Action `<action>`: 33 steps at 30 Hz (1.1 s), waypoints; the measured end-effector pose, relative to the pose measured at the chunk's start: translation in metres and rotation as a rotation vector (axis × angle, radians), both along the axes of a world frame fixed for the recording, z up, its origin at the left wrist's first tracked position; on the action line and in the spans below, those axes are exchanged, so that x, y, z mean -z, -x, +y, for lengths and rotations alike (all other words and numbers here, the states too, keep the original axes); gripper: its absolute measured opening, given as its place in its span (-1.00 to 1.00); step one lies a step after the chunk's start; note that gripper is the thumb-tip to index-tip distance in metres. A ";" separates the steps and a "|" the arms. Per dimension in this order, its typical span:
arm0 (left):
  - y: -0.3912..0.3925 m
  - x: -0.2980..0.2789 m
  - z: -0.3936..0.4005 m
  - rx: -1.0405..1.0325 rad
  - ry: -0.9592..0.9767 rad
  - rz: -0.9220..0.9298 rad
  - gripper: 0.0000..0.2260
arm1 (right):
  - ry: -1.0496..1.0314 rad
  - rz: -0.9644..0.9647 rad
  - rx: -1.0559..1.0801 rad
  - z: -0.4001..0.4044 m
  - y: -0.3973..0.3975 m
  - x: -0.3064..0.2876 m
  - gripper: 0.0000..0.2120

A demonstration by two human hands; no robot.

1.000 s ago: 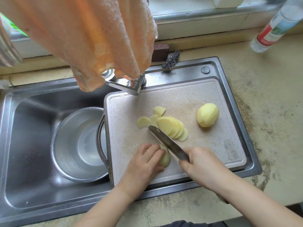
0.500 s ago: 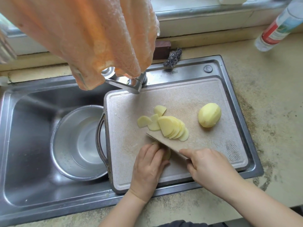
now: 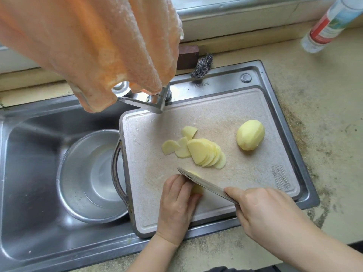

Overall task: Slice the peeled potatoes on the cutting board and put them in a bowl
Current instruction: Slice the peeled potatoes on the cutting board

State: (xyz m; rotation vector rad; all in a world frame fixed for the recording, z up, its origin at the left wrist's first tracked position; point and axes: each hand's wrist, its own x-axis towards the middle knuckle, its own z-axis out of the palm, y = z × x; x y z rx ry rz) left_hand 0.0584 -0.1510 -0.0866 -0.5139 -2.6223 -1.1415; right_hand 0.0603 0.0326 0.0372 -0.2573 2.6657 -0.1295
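While the cutting board (image 3: 245, 107) spans the right part of the sink (image 3: 29, 173), I read everything from it, left to right. Left of the board, down in the basin, the steel bowl (image 3: 78, 193) stands with no potato in it that I can see, its rim tucked just under the board's handle. At the board's near edge my left hand (image 3: 176, 205) curls its fingers over the potato piece (image 3: 197, 188) being cut, pinning it down. The knife (image 3: 204, 184) lies across that piece, blade angled away toward the left. Beyond it, toward the board's middle, a fan of slices (image 3: 204, 154) lies overlapped, with a few loose ones on its left. My right hand (image 3: 271, 214), at the board's near right corner, is wrapped round the knife handle. Toward the board's far right a whole peeled potato (image 3: 250, 135) waits uncut. I judge the task under halfway: one potato partly sliced, one untouched, nothing moved to the bowl.
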 end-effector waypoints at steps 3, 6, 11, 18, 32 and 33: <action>0.000 0.000 0.000 -0.005 -0.009 -0.006 -0.78 | -0.009 -0.017 0.003 0.001 -0.001 -0.002 -0.71; 0.000 0.000 -0.001 -0.008 -0.010 -0.002 -0.77 | -0.029 -0.028 0.015 0.001 0.001 -0.003 -0.70; 0.000 0.001 0.000 -0.005 -0.014 -0.019 -0.75 | -0.064 -0.053 -0.041 -0.002 0.006 -0.004 -0.73; 0.001 0.002 0.000 0.001 -0.012 0.000 -0.73 | -0.067 -0.051 -0.073 -0.007 0.015 0.011 -0.74; -0.002 0.002 -0.001 -0.015 -0.021 0.016 -0.75 | 0.112 -0.038 0.061 0.012 0.013 0.015 -0.77; -0.001 0.001 0.000 -0.020 -0.020 0.020 -0.76 | 0.071 -0.029 0.035 0.014 0.007 0.012 -0.74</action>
